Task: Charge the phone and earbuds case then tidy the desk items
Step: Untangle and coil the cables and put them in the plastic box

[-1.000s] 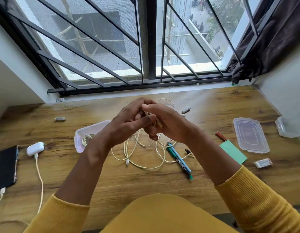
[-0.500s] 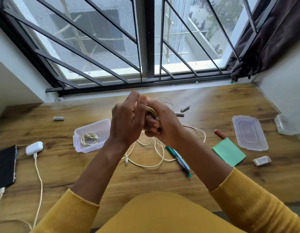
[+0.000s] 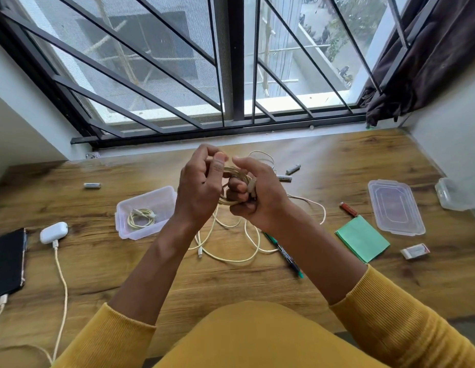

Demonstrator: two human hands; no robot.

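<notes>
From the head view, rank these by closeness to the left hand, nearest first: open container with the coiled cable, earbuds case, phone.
1. Open container, just left of the left hand, coiled cable inside.
2. Earbuds case, farther left, plugged in.
3. Phone, at the desk's far left edge.

Person wears mustard-yellow knit top w/ fine ribbing. Both sleeves pushed up, left sleeve (image 3: 106, 338) & right sleeve (image 3: 406, 322) bunched well back from the fingers (image 3: 241, 185), forearms bare btwn. Same yellow fabric covers the torso (image 3: 252, 338) below. No rings, watch or bands visible on either hand.
</notes>
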